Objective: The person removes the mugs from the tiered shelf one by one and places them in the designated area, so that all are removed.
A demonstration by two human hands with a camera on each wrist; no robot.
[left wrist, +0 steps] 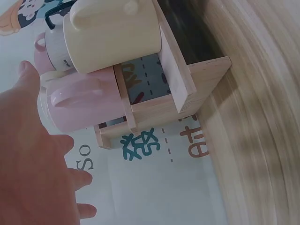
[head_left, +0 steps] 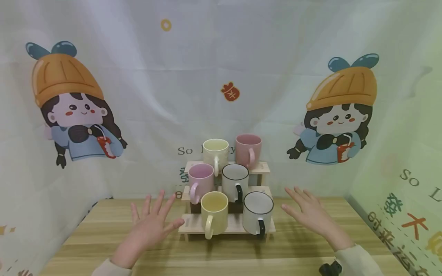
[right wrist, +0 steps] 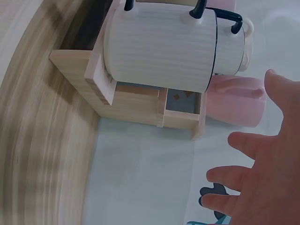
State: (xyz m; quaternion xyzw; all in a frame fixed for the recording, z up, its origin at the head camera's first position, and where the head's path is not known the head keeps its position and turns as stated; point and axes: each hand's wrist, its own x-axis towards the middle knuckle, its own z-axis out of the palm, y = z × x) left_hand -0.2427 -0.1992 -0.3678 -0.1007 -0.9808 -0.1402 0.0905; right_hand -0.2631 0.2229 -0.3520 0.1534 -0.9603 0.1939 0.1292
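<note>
A stepped wooden rack (head_left: 235, 227) stands on the table with two mugs on each of its three tiers. On the bottom tier are a yellow mug (head_left: 216, 216) and a white mug with black rim and handle (head_left: 255, 214). The middle tier bears a lilac mug (head_left: 203, 180) and another black-handled white mug (head_left: 233, 183); the top tier a cream mug (head_left: 210, 151) and a pink mug (head_left: 246, 147). My left hand (head_left: 148, 226), fingers spread, hovers left of the rack. To its right, my right hand (head_left: 309, 212) is held with fingers extended. Neither touches anything.
The wood-grain table (head_left: 103, 230) extends to both sides of the rack. A printed cloth (head_left: 148, 96) with cartoon figures hangs behind and along the sides. Near the right cuff shows a small black object (head_left: 330, 268).
</note>
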